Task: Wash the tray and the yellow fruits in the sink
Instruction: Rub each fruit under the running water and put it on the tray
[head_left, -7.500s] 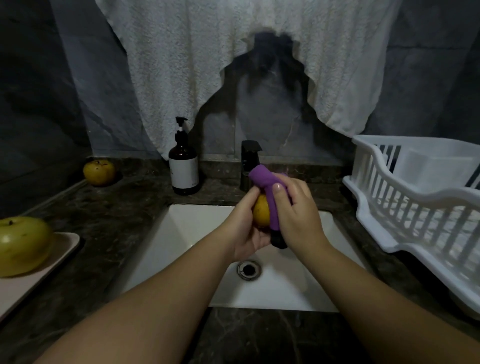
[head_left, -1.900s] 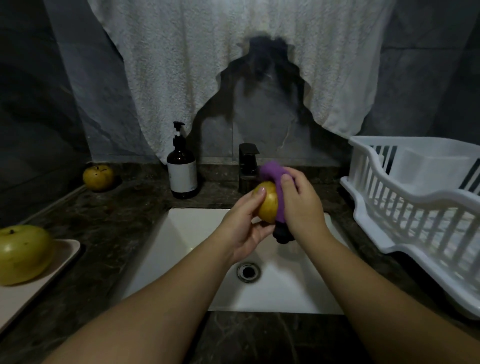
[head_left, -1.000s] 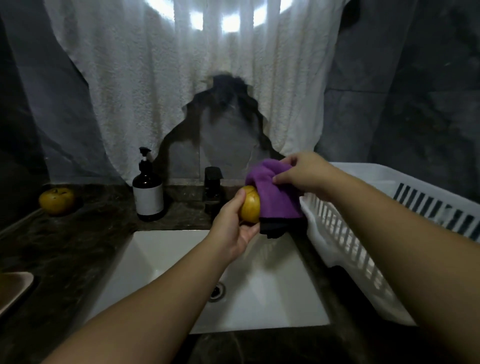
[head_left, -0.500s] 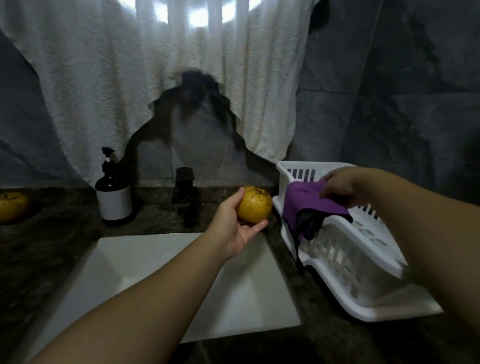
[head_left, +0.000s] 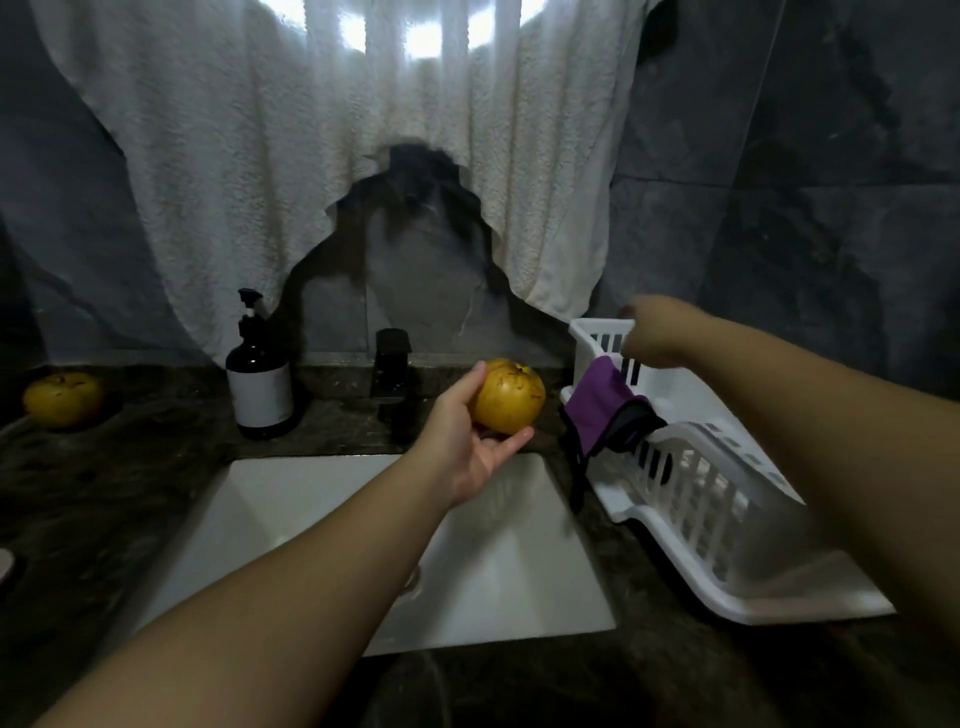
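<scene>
yellow fruit (head_left: 508, 397) gripped in left hand (head_left: 470, 447), above back right corner of sink (head_left: 291, 499). right hand (head_left: 649, 332) blurred above back end of white rack (head_left: 727, 499), can't tell its grip. purple cloth (head_left: 597, 402) draped over rack's rim. second fruit (head_left: 63, 399) at counter's far left, back edge

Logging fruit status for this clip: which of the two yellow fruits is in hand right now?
The yellow fruit over the sink, gripped by the left hand. The other yellow fruit sits untouched on the counter at far left, beyond the soap bottle.
</scene>
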